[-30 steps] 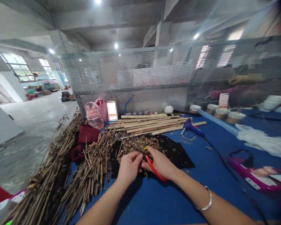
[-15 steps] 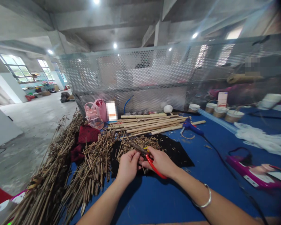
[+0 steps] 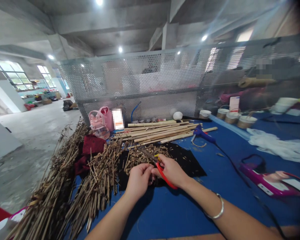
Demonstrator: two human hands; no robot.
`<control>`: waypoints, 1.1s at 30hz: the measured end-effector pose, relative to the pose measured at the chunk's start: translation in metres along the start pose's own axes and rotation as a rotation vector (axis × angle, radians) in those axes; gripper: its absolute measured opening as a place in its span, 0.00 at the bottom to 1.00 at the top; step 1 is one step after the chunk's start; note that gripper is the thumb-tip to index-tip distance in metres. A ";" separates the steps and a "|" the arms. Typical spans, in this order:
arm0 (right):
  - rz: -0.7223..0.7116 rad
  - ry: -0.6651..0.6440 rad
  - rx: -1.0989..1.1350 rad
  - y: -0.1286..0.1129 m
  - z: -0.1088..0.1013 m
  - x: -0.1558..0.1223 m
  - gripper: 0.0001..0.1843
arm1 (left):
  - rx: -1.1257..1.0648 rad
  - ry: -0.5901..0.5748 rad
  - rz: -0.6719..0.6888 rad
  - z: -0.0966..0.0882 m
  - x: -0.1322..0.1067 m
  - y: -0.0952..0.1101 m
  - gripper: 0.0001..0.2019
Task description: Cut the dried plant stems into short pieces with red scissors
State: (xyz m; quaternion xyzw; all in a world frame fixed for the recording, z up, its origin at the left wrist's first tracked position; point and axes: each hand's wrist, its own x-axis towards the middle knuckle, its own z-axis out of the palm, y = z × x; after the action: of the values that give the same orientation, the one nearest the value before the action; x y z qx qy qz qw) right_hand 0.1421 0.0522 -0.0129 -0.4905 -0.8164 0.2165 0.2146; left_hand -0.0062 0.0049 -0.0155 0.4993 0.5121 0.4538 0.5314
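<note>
My right hand point(image 3: 171, 170) is closed around a pair of scissors with red handles point(image 3: 165, 176), whose dark blades point up and left. My left hand point(image 3: 139, 180) is closed, its thumb and fingertips pinched against the fingers of my right hand. Whatever sits between the fingertips is too small and hidden to make out. Both hands are over the near edge of a black cloth point(image 3: 187, 161). On that cloth, just beyond the hands, lies a heap of short cut dried stem pieces point(image 3: 137, 156). A bundle of dried stalks point(image 3: 100, 176) lies left of my left hand.
Pale sticks point(image 3: 162, 133) lie across the back. A blue glue gun point(image 3: 202, 133) with a cord is right of them. A pink bottle point(image 3: 100, 121) stands back left. At right are a purple power strip point(image 3: 267, 180), white plastic point(image 3: 277, 143) and small tubs point(image 3: 247, 121). A perforated metal screen point(image 3: 135, 80) stands behind.
The camera view has shifted slightly. My hands stay together over the cloth, with the fingertips a little lower and closer. The scissors remain in my right hand.
</note>
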 end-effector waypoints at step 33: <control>-0.037 0.017 -0.006 -0.004 0.004 -0.002 0.20 | -0.043 -0.017 0.021 0.000 0.001 0.003 0.16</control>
State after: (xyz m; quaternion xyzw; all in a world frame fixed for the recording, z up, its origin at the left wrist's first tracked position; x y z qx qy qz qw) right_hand 0.1376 0.0475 -0.0145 -0.4780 -0.8240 0.2059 0.2240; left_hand -0.0063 0.0060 -0.0121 0.4972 0.4924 0.4660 0.5415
